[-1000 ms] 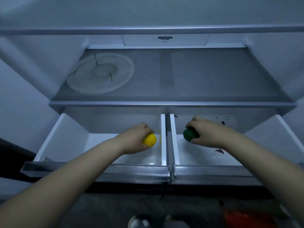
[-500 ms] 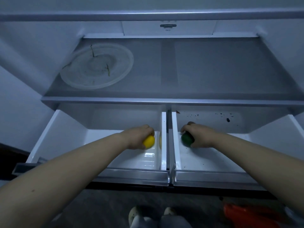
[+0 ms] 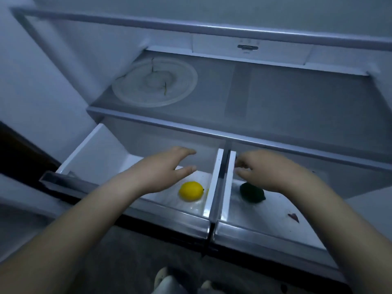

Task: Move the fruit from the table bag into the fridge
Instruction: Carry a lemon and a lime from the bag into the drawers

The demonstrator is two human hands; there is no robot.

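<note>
I count two drawers, left drawer (image 3: pixel 91 151) and right drawer (image 3: pixel 265 232); one yellow lemon (image 3: pixel 191 190); one green lime (image 3: pixel 251 193); one round plate (image 3: pixel 135 85); two hands, left hand (image 3: pixel 157 172) and right hand (image 3: pixel 271 172).

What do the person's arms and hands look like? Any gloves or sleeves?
The left hand and right hand are bare: no gloves, rings or watch show. The left forearm and right forearm are bare too, with no sleeves in view as far as the picture's edge.
</note>
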